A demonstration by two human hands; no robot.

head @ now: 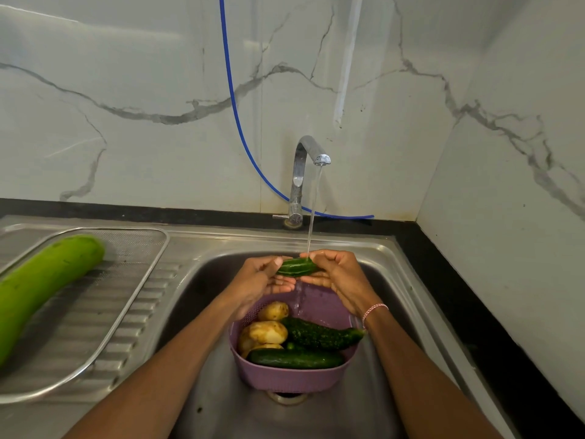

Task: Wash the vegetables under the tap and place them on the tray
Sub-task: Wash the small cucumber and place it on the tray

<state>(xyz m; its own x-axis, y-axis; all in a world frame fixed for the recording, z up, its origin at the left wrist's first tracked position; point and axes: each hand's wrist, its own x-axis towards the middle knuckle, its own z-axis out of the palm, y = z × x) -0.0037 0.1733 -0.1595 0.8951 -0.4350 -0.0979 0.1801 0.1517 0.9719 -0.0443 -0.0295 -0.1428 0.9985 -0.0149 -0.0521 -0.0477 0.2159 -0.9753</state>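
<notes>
Pinching a small ridged green gourd (297,268) at either end, the left hand (262,280) and right hand (338,277) are holding it level under the thin stream (314,210) from the curved chrome tap (303,172). Below the tap, a purple perforated basket (285,377) is holding lumpy potatoes (266,332), a warty bitter gourd (319,334) and a smooth cucumber (294,359); left of the tap, a long pale-green bottle gourd (44,280) is lying on the wire-mesh tray (136,248).

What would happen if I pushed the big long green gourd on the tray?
The gourd looks round-sided, so it would probably roll across the mesh tray. It is thick and long, so it is likely heavy and stiff, not floppy.
</notes>
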